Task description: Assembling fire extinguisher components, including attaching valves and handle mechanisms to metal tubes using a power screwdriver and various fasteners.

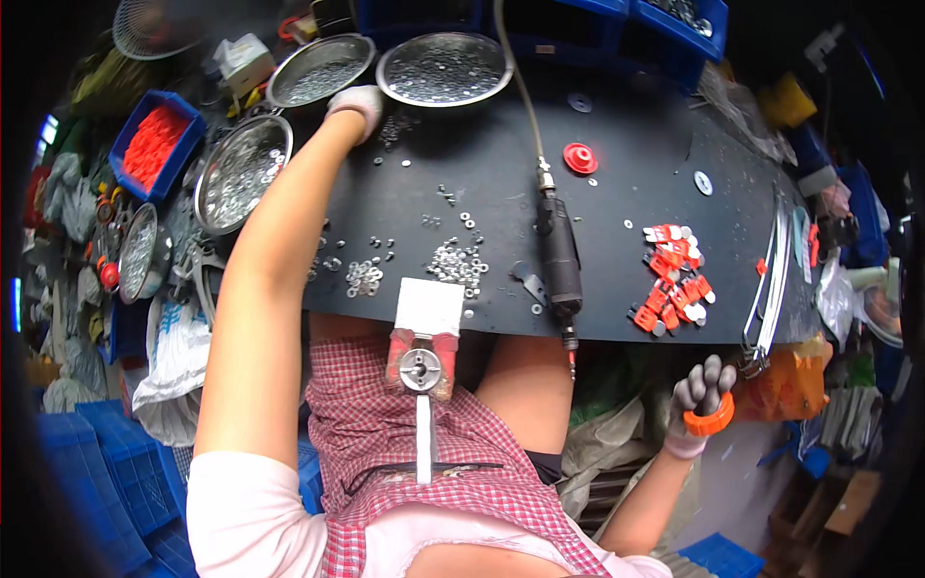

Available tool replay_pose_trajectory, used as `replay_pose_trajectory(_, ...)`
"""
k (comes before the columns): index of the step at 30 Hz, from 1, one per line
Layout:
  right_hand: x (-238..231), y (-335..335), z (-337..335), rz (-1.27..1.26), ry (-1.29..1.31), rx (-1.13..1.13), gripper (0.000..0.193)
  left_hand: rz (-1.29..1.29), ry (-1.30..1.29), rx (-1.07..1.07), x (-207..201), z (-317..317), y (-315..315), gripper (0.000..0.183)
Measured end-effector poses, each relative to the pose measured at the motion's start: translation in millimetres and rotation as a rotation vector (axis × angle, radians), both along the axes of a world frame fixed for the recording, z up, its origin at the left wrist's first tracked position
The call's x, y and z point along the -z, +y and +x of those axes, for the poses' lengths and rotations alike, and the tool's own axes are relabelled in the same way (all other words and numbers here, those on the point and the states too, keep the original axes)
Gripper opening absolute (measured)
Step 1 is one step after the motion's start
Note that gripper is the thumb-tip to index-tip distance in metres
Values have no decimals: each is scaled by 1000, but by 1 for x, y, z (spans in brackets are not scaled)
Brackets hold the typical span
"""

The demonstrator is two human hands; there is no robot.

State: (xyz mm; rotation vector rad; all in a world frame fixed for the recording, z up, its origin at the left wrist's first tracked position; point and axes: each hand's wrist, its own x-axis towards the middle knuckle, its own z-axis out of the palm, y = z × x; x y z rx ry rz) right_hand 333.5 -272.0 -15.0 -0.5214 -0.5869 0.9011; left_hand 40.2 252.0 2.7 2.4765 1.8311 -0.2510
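Left hand [358, 102] by pans [438, 103], likely picking; can't tell grip from here. Right hand [686, 414] holds orange ring [715, 426]. Next needs fine pinch.

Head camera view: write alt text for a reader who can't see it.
A gloved left hand reaches beside two round metal pans of small metal parts on a black table, while the gloved right hand, beyond the table's near edge, holds an orange ring. A dark power tool sits between small washers and piled red-and-white parts.
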Motion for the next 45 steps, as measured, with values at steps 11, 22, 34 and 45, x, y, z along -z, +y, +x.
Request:
replay_pose_trajectory(11, -5, 291, 137, -916, -1770, 289, 34, 92, 64, 99, -23, -4, -53, 28)
replay_pose_trajectory(22, -24, 305, 93, -1179, -2066, 219, 24, 142, -490, 215, 2, -43, -40, 35)
replay_pose_trajectory(34, -59, 305, -122, -429, -1042, -72, 22, 64, -1164, 300, -47, 12, -177, 22)
replay_pose_trajectory(45, -52, 252, -95, -638, -1029, -37, 26, 448, -427, 392, -1, -10, -149, 37)
